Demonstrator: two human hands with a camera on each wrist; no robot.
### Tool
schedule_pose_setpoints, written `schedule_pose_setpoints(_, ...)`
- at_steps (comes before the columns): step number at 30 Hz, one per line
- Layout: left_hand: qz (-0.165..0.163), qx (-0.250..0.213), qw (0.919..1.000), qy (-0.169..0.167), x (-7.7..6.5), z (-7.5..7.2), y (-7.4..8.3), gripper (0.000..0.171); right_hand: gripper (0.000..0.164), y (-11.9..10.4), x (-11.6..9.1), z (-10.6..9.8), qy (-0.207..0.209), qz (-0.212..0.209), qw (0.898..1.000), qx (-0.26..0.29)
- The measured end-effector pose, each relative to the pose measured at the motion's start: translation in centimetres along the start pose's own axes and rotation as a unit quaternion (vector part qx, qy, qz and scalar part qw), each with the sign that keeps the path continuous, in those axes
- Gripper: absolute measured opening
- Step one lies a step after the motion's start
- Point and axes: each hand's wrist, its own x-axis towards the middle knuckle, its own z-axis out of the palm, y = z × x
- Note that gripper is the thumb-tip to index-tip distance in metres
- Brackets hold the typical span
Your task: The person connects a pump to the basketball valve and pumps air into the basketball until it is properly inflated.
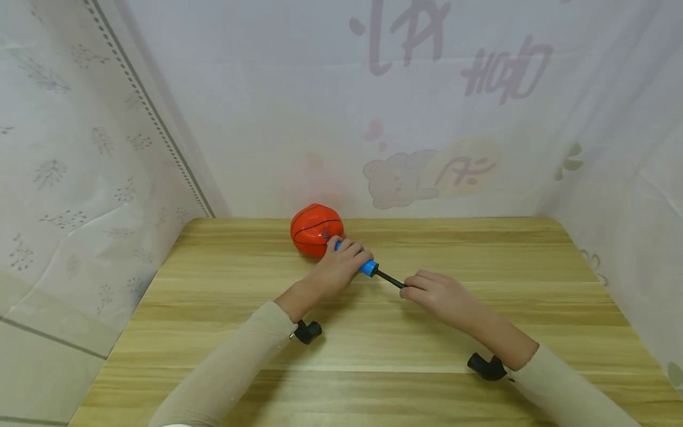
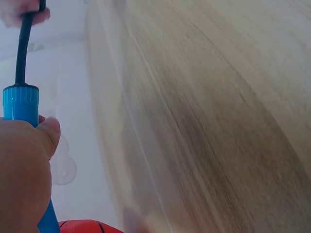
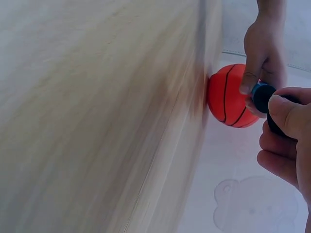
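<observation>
Pump (image 1: pixel 369 268), one: left grip (image 1: pixel 339 268) clasps its barrel (image 2: pixel 20 104), right grip (image 1: pixel 434 295) its handle (image 3: pixel 276 126); one red ball (image 1: pixel 313 228) possibly touches it.

A red ball (image 1: pixel 312 228) rests on the wood-grained table (image 1: pixel 395 385).

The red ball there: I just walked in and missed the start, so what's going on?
A person is handling a blue hand pump beside the red ball. The left hand grips the blue barrel, and the right hand holds the far end of the black rod, which extends out of it. The ball sits near the back edge of the wooden table, looking slightly lumpy. Whether the pump is joined to it, I can't tell.
</observation>
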Motion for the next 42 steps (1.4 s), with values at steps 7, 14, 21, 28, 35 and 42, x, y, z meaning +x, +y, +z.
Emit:
schedule_pose_setpoints(7,-0.006,0.001,1.0000,0.001,-0.3,-0.1,-0.5,0.023,0.044,-0.6,-1.3,-1.4,0.007,-0.002,1.000,0.003)
schedule_pose_setpoints(14,-0.016,0.013,0.9998,0.001,-0.2,-0.2,-0.8,0.023,0.043,-0.7,-1.8,-1.6,0.010,0.000,1.000,0.008)
schedule_pose_setpoints(21,-0.032,0.014,0.9993,-0.012,0.1,-0.4,-0.3,0.024,0.013,0.0,-0.3,-0.4,-0.021,0.022,0.999,0.010)
schedule_pose_setpoints(28,-0.035,0.019,0.9991,-0.014,0.0,-0.2,0.1,0.024,0.029,0.6,2.3,1.1,-0.034,0.027,0.999,0.008)
schedule_pose_setpoints(35,-0.034,0.022,0.9991,-0.008,0.0,0.0,0.3,0.024,0.021,1.1,4.2,2.2,-0.042,0.026,0.999,0.001)
schedule_pose_setpoints(42,-0.032,0.029,0.9991,-0.002,0.1,0.2,-0.1,0.023,0.019,1.3,4.2,2.7,-0.021,0.018,1.000,-0.013)
